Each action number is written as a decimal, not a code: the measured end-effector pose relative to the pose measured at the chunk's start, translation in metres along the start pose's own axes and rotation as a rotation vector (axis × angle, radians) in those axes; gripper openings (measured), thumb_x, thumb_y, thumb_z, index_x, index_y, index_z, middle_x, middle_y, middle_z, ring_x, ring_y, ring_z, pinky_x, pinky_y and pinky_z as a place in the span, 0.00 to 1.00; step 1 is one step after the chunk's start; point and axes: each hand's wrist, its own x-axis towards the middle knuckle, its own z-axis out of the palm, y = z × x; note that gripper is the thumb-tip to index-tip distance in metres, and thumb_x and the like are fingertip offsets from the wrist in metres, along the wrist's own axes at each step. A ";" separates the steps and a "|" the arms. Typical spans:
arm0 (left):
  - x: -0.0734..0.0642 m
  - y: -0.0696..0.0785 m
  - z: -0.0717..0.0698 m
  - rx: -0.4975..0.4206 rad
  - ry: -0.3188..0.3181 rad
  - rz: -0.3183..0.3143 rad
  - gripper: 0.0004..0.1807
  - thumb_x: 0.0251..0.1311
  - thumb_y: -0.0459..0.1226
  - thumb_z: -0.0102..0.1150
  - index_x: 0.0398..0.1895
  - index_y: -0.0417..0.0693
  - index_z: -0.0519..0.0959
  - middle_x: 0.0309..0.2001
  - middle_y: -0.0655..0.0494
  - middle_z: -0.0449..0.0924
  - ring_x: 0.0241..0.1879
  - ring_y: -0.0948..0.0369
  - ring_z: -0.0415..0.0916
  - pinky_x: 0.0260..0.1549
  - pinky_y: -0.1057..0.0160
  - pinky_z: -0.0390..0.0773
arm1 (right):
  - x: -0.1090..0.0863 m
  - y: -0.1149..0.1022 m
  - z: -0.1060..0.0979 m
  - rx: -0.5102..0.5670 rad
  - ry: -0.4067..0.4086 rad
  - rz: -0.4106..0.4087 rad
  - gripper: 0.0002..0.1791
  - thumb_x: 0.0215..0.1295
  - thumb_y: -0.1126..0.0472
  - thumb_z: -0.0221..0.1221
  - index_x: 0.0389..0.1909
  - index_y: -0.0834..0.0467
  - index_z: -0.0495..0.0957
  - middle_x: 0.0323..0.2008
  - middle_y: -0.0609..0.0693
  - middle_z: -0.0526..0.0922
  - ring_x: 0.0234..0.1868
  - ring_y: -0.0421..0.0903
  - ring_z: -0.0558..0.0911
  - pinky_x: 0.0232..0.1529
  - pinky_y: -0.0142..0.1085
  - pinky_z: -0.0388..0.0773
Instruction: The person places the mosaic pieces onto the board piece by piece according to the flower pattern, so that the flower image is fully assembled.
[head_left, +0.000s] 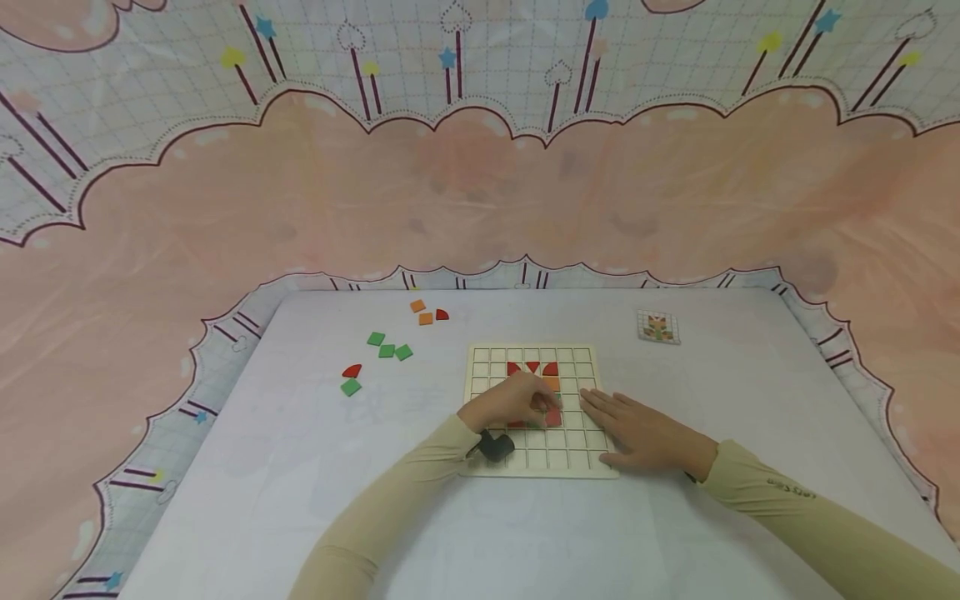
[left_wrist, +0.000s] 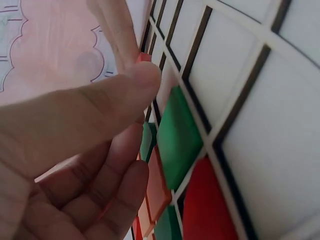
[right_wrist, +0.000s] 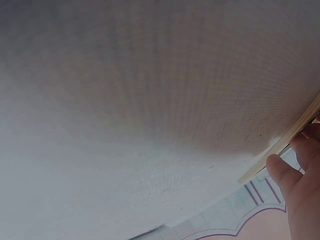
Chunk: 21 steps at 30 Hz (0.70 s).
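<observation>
A pale board with a grid of squares lies on the table. My left hand is over its middle, with the thumb and index finger pinching a small red tile, mostly covered by the thumb. Under the fingers, a green tile and another red tile sit in the grid. Red tiles and an orange tile fill cells farther up; the hand hides part of the pattern. My right hand rests with extended fingers on the board's right edge, also seen in the right wrist view.
Left of the board lie several loose green tiles, orange tiles, and red quarter-round tiles. A small picture card showing a tile pattern lies at the back right. Patterned cloth hangs behind the white table.
</observation>
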 end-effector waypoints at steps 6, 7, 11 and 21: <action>0.005 -0.002 0.005 0.084 -0.015 0.009 0.18 0.45 0.34 0.71 0.44 0.46 0.83 0.41 0.57 0.84 0.38 0.68 0.78 0.38 0.77 0.74 | 0.000 -0.001 -0.003 0.007 -0.001 -0.003 0.43 0.64 0.41 0.52 0.72 0.62 0.51 0.74 0.56 0.51 0.73 0.54 0.54 0.70 0.50 0.56; 0.004 -0.002 0.005 0.095 -0.012 0.010 0.18 0.45 0.35 0.72 0.44 0.46 0.83 0.41 0.57 0.84 0.38 0.69 0.78 0.38 0.77 0.74 | -0.001 -0.001 -0.003 0.008 -0.004 -0.002 0.43 0.64 0.41 0.52 0.72 0.62 0.51 0.74 0.56 0.51 0.73 0.54 0.54 0.70 0.50 0.56; 0.002 -0.003 0.005 0.102 0.017 -0.001 0.17 0.45 0.36 0.72 0.41 0.47 0.83 0.40 0.58 0.84 0.37 0.69 0.77 0.38 0.77 0.74 | -0.001 -0.001 -0.003 0.006 -0.003 -0.003 0.43 0.64 0.41 0.52 0.72 0.62 0.51 0.74 0.56 0.51 0.73 0.54 0.54 0.70 0.50 0.56; 0.002 0.000 0.008 0.129 0.061 -0.022 0.10 0.45 0.38 0.72 0.32 0.47 0.84 0.31 0.59 0.82 0.30 0.70 0.71 0.32 0.76 0.72 | -0.001 -0.001 -0.004 0.000 0.005 -0.005 0.43 0.63 0.41 0.52 0.71 0.62 0.52 0.73 0.56 0.52 0.73 0.54 0.55 0.69 0.50 0.56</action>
